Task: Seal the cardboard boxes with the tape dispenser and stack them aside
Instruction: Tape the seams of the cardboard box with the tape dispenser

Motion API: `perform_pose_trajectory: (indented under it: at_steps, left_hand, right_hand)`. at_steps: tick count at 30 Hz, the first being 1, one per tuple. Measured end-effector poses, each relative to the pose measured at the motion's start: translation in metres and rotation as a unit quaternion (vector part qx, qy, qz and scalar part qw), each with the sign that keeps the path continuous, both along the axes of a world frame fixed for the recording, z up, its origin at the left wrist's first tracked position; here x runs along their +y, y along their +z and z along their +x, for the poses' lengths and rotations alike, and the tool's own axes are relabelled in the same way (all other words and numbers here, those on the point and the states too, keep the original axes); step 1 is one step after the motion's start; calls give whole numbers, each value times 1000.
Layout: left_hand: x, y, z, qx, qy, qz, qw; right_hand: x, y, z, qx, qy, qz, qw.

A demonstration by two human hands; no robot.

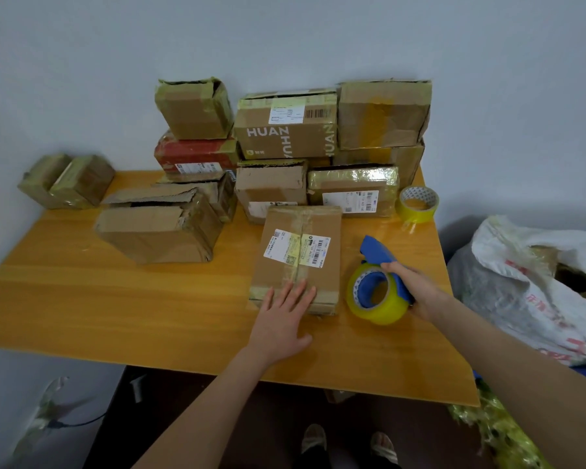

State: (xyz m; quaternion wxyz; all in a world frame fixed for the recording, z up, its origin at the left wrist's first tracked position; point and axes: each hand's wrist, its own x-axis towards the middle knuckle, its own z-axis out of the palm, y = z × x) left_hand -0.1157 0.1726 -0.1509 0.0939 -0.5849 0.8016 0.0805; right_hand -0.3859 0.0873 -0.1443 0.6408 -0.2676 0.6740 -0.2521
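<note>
A flat cardboard box [298, 255] with a white and yellow shipping label lies in the middle of the wooden table [115, 309]; clear tape runs along its top seam. My left hand [283, 318] rests with straight fingers on the box's near edge. Just right of the box, my right hand [411, 286] grips the blue tape dispenser [378, 286], which carries a roll of yellowish clear tape and stands on the table.
Several cardboard boxes [285, 130] are piled at the back against the wall. A torn open box [159, 228] sits at mid left, two small boxes [66, 184] at the far left corner. A spare tape roll [418, 204] stands back right. A white sack [535, 286] lies right of the table.
</note>
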Motion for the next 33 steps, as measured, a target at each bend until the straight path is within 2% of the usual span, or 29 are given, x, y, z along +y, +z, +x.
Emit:
perform_pose_trajectory:
  at_steps: [2, 4, 7, 9, 11, 12, 14, 16, 20, 23, 29, 31, 33]
  left_hand:
    - [0, -1, 0, 4, -1, 0, 1000]
    - [0, -2, 1, 14, 0, -1, 1000]
    - [0, 0, 2, 37, 2, -9, 999]
    - [1, 2, 7, 64, 15, -22, 998]
    - [3, 3, 12, 81, 26, -48, 995]
    - [4, 3, 14, 76, 24, -62, 995]
    - [4, 0, 16, 57, 11, -68, 996]
    - [4, -5, 19, 41, 2, -46, 998]
    - [2, -13, 22, 22, -8, -25, 999]
    - [0, -14, 24, 52, 2, -38, 998]
    - [5, -11, 42, 91, 74, -29, 993]
    - [3, -3, 42, 179, 91, -18, 980]
    - [4, 4, 49, 290, 150, -52, 944]
  right_hand:
    - [2, -5, 2, -35, -22, 21, 999]
    - [4, -6, 3, -20, -30, 26, 999]
    - [2, 0, 4, 132, 63, -24, 989]
    - [3, 6, 7, 291, 172, -96, 936]
    - [15, 18, 23, 414, 247, -210, 851]
    - [24, 21, 37, 436, 285, -278, 807]
    - [45, 21, 74, 426, 381, -385, 725]
    - [63, 14, 104, 422, 468, -404, 663]
    - [73, 0, 115, 465, 534, -346, 616]
    - [72, -2, 113, 469, 532, -338, 619]
    - [72, -7, 109, 434, 518, -312, 668]
    - [70, -1, 108, 393, 502, -315, 703]
    - [68, 7, 104, 356, 433, -334, 758]
